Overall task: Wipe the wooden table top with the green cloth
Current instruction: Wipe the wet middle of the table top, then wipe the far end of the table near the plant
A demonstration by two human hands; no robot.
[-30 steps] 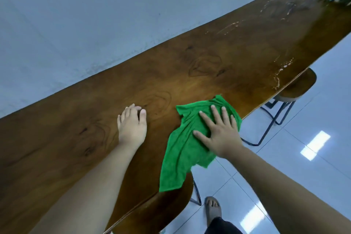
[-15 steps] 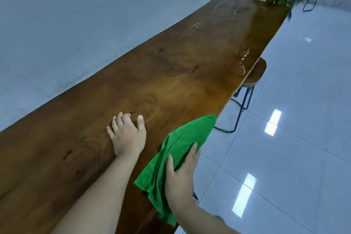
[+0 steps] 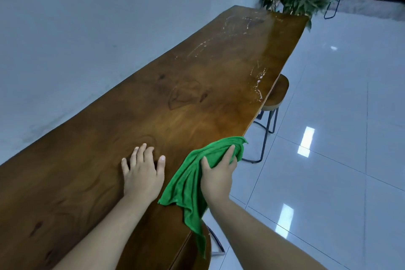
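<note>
Right hand (image 3: pixel 217 178) grip closed on green cloth (image 3: pixel 188 184) at bench (image 3: pixel 175 98) near edge; left hand (image 3: pixel 142 173) flat, open, just beside cloth.

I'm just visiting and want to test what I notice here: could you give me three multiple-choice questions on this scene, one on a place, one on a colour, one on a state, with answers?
1. Where does the cloth lie?
A. at the table's near edge, partly hanging off
B. on the floor
C. at the far end by the plant

2. What colour is the cloth?
A. blue
B. green
C. white

3. How is the left hand?
A. closed in a fist
B. holding the cloth
C. flat on the table top, fingers spread

Answers: 1 A, its lower tail drops past the edge; 2 B, it is bright green; 3 C, the palm rests on the wood while the right hand grips the cloth.
</note>
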